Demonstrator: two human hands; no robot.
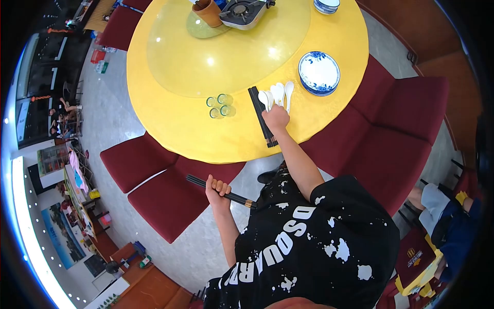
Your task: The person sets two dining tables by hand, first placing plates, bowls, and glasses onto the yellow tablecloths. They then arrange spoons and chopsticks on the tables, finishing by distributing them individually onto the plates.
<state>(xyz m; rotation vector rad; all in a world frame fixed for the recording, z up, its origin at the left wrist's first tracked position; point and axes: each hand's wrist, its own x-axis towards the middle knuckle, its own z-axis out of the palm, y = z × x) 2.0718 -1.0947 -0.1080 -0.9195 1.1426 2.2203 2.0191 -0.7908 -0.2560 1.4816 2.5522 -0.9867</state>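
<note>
My left hand [218,190] is closed around a bundle of black chopsticks [241,199] with gold-toned bands near one end, held over the burgundy chairs in front of my body. Over the yellow table my right hand [276,118] is closed at the handles of several white spoons [278,92]; its fingertips are partly hidden. Another bundle of black chopsticks [261,117] lies on the table just left of that hand. Several small clear glasses [220,106] stand together farther left. To the right sits a stack of blue-and-white plates [319,73].
The round yellow table [180,144] carries a glass turntable [231,62] with a portable gas stove [246,13] and a brown pot [207,13]. Blue-edged bowls [327,5] are stacked at the far right. Burgundy chairs [164,206] surround the table. Another person [450,221] is at the right.
</note>
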